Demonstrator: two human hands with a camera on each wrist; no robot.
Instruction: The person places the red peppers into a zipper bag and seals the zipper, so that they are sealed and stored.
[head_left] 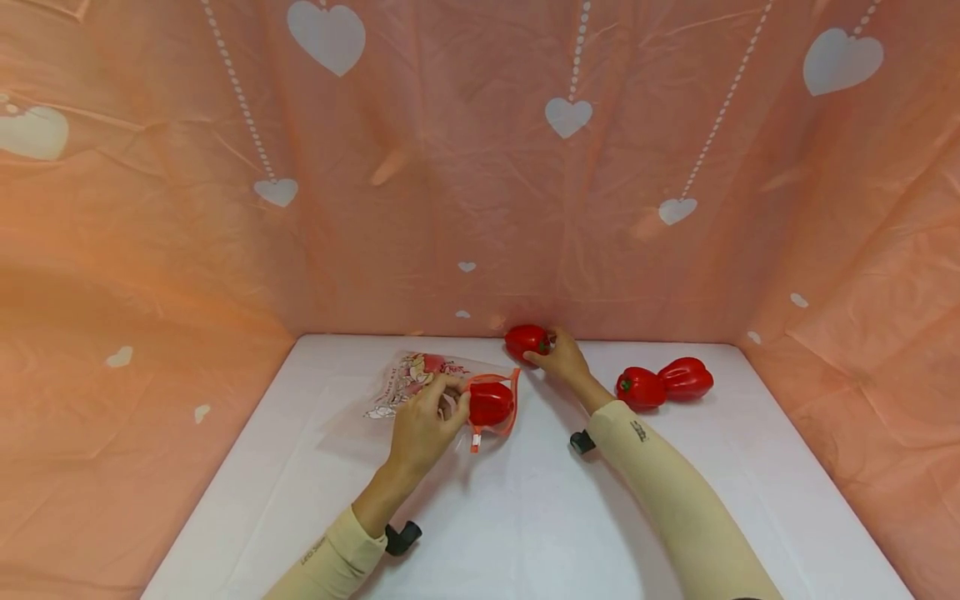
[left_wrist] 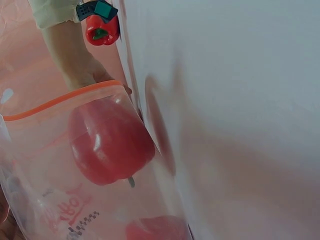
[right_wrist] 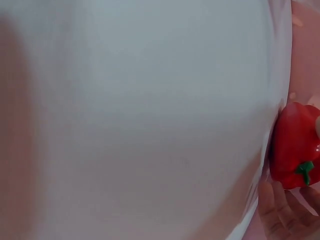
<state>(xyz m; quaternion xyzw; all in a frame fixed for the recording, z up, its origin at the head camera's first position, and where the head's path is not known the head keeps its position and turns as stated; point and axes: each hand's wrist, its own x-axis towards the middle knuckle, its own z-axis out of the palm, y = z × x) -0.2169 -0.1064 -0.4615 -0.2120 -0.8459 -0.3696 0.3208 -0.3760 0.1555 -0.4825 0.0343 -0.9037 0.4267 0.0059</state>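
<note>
My left hand [head_left: 426,423] pinches the edge of a clear zip bag [left_wrist: 30,150] with an orange closure strip. The mouth of this bag gapes toward the right. Just inside it lies a red bell pepper [head_left: 491,404], seen through the plastic in the left wrist view; another red shape [left_wrist: 157,229] shows deeper down. At the back of the table, my right hand [head_left: 564,360] holds a second red bell pepper [head_left: 527,342] by its stem end, thumb on one side and fingers on the other. Its green stem [right_wrist: 304,171] faces the fingers in the right wrist view.
Two more red bell peppers, one with its stem toward me [head_left: 640,388] and one behind it [head_left: 686,379], lie together at the right. The white table [head_left: 525,525] ends at an orange cloth backdrop [head_left: 480,208] with printed hearts, which also hangs along both sides.
</note>
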